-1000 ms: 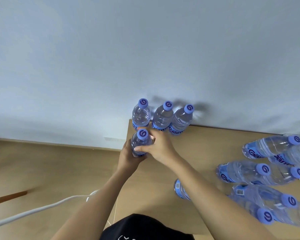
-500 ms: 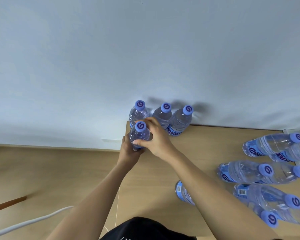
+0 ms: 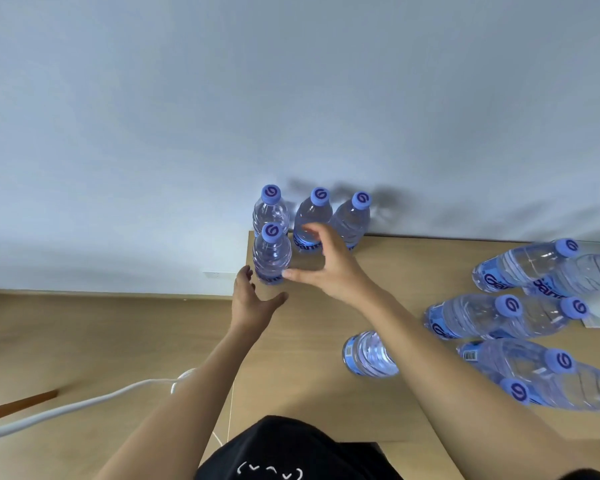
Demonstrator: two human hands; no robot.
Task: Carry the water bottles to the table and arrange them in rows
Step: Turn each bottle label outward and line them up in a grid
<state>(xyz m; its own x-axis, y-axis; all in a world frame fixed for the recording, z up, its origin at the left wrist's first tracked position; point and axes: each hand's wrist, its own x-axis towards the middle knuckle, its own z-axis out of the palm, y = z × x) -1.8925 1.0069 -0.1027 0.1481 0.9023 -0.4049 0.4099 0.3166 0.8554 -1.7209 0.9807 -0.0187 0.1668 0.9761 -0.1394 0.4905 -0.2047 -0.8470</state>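
Pale wall behind light wooden counter (image 3: 413,271). Clear upright blue-capped bottle (image 3: 271,258) starts second row, corner. Left hand (image 3: 253,299), right hand (image 3: 329,268): grip apart, empty. Next: fetch lying bottle (image 3: 369,355), stand beside.

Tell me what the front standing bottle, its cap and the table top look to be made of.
Front standing bottle: clear thin plastic, glossy; you see through it, and the ribbed wall catches highlights.
Its cap: opaque blue-violet plastic, smooth, with a printed swirl.
Table top: light wood or wood-look laminate, matte; faint grain, no glare. Which of the two cannot be told.
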